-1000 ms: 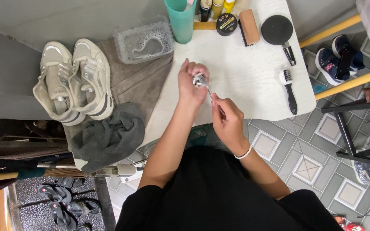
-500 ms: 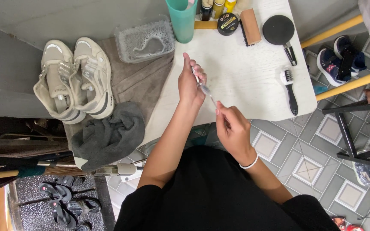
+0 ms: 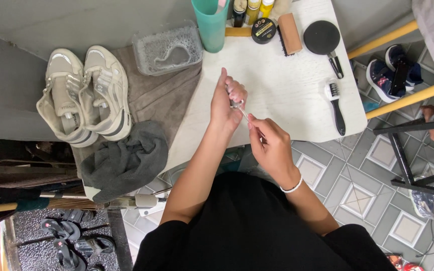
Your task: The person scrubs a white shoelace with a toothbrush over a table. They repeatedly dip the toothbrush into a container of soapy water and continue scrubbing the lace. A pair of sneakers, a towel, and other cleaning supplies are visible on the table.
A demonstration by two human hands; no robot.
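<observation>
Both hands meet over the near edge of the white table (image 3: 287,105). I see the left hand (image 3: 225,106) closed around one end of a thin pale lace (image 3: 242,111), fingers curled and sudsy; the right hand (image 3: 271,145), wearing a white wristband (image 3: 293,187), pinches the other end between thumb and fingertips, so the lace runs taut and slanted between them. I cannot tell what the small grey piece inside the left grip is.

Left of the hands, a brown towel (image 3: 161,100) lies across the table's corner, bearing a pair of cream sneakers (image 3: 84,93) side by side and a crumpled grey cloth (image 3: 124,160) near the front edge. A clear tub of foamy water (image 3: 168,47) sits at the towel's far end, touching a teal cup (image 3: 210,25).

Along the far edge I note a round black tin (image 3: 263,31), a tan brush block (image 3: 290,33) and a round black brush (image 3: 322,38). A white-headed brush with a black handle (image 3: 335,106) lies well to the right of the hands.

Nothing lies between the hands and the table surface below them. A pair of dark blue shoes (image 3: 393,73) rests on the tiled floor (image 3: 357,190) beyond the table's right edge.
</observation>
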